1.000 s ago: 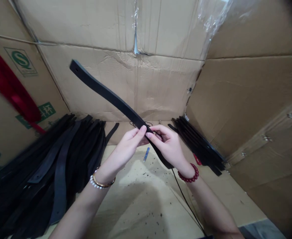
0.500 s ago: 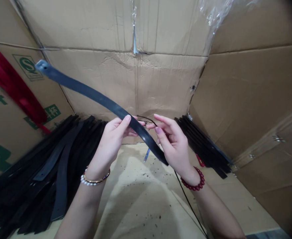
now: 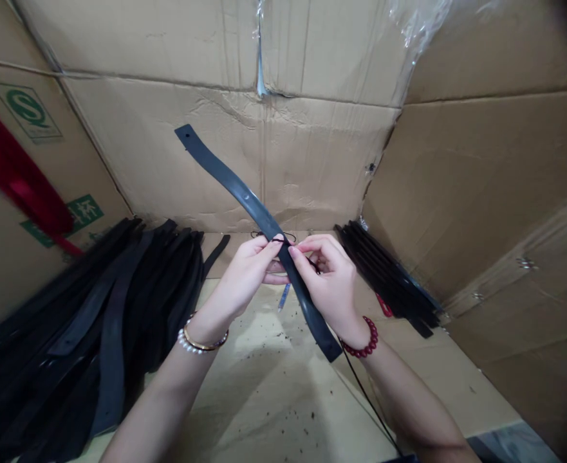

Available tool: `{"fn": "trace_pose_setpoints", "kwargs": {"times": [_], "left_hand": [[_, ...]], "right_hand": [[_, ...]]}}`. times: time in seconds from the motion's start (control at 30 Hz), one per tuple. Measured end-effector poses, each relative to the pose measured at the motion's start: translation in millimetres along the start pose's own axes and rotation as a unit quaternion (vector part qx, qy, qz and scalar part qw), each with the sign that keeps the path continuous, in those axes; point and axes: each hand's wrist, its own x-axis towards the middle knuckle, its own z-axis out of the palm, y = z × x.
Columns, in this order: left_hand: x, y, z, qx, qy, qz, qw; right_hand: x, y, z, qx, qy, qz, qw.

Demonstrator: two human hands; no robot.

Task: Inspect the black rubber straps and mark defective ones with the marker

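Observation:
A flat black strap (image 3: 237, 186) with a small hole near its upper end slants between my hands. My left hand (image 3: 251, 270) pinches it near the middle, thumb on top and fingers behind. A thin dark cord (image 3: 363, 389) runs up past my right wrist and crosses over the strap at my thumbs. My right hand (image 3: 329, 270) is closed, with thumb and forefinger pinching the cord against the strap's edge. Part of the cord behind the strap is hidden by my fingers.
A large heap of black straps (image 3: 114, 334) lies at the left, and a smaller stack (image 3: 389, 276) at the right beside a red item (image 3: 383, 305). A blue pen-like item (image 3: 284, 297) rests on the table. Cardboard walls (image 3: 312, 161) enclose the back and sides; red fabric (image 3: 20, 173) hangs left.
The strap has shifted right and down in my left hand, now held nearer its middle. My right hand has brought the cord across the strap, and both thumbs now meet there.

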Motion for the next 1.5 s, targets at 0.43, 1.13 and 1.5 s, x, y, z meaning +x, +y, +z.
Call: {"fn": "trace_pose_setpoints", "kwargs": {"times": [0.43, 1.13, 1.5], "left_hand": [[-3.5, 4.9, -8.1, 0.005, 0.005, 0.035, 0.999], [-13.3, 18.9, -21.6, 0.018, 0.006, 0.083, 0.996], [-4.4, 2.9, -14.7, -0.109, -0.054, 0.143, 0.982]], "right_hand": [[-3.3, -8.9, -4.9, -0.053, -0.042, -0.057, 0.996], [18.1, -22.9, -43.1, -0.065, -0.158, -0.085, 0.982], [15.5, 7.0, -23.7, 0.082, -0.121, -0.120, 0.982]]}}
